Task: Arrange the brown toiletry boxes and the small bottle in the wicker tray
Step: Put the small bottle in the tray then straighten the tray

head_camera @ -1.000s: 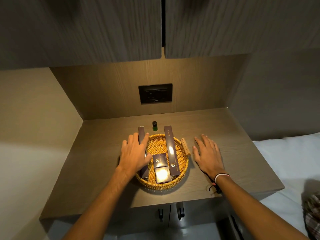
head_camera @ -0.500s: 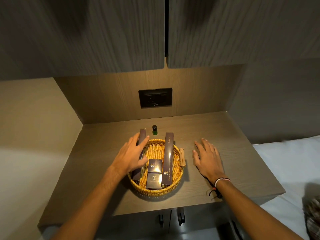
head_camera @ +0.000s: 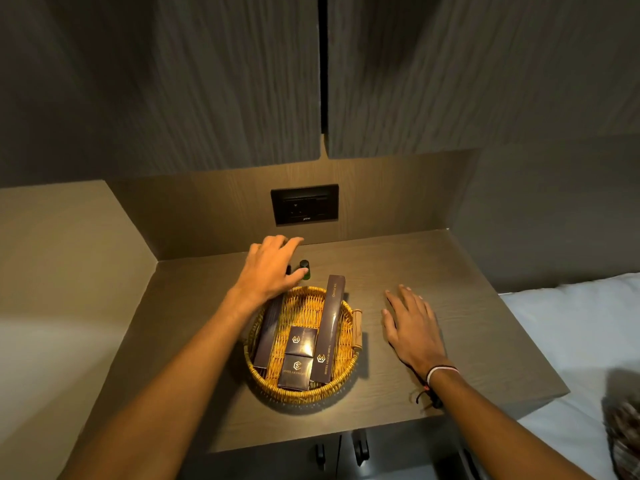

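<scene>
Since half a second ago the left hand (head_camera: 270, 268) has left the long box on the tray's left side and reached past the far rim to the small green bottle (head_camera: 305, 270). Its fingers are spread and loosely curled, and the thumb tip lies against the bottle's near side below the dark cap; the fingers are not closed round it. The bottle stands upright on the wooden counter (head_camera: 460, 327), just beyond the wicker tray (head_camera: 341, 384) and outside it. The hand covers part of the bottle's left side and the far end of the left long brown box (head_camera: 268, 332), so where that box ends cannot be seen.

In the tray lie four brown boxes: that left one, a right long brown box (head_camera: 329, 329) whose far end overhangs the rim, and between them two small square boxes, the far one (head_camera: 302, 341) and the near one (head_camera: 294, 372). Gold logos show; the print is mostly too small to read.

The right hand (head_camera: 412, 329) rests flat and open on the counter beside the tray's wooden handle (head_camera: 356, 329), holding nothing. A black socket plate (head_camera: 304, 204) sits in the back wall.
</scene>
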Available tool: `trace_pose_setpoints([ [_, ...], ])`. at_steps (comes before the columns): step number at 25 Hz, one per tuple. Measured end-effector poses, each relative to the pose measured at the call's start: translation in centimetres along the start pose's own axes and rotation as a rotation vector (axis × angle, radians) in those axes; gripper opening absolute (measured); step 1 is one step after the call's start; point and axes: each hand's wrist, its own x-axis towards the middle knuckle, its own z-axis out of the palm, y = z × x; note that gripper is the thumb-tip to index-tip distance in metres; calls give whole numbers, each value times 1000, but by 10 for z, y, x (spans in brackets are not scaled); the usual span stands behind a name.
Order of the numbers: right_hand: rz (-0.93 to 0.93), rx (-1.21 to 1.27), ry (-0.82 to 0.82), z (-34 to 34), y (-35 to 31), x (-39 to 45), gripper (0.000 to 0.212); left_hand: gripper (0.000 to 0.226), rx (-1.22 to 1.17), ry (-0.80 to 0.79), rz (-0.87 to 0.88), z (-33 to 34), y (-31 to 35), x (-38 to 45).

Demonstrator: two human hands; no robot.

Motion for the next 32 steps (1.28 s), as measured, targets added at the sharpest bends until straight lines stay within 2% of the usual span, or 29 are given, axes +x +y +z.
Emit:
trace_pose_setpoints([
  [4, 11, 10, -6, -1, 1, 0, 52, 67, 148, -213, 2, 2, 13, 42],
  [8, 15, 3, -1, -1, -1, 1, 53, 50, 129, -334, -49, 24, 16, 48],
  [12, 20, 2, -2, 1, 0, 1, 53, 28, 82, -259, -97, 39, 13, 43],
  [14, 15, -3, 5, -1, 0, 1, 52, 26, 90, -210, -81, 34, 13, 40],
  [20, 17, 2, 3, -3, -3, 0, 51, 28, 133, -61, 131, -14, 17, 25],
  [27, 12, 7, -4, -3, -4, -1, 51, 34, 239, -312, 253, -22, 13, -15],
  [32, 13, -6, 6, 1, -1, 1, 51, 35, 264, -323, 280, -2, 20, -24],
])
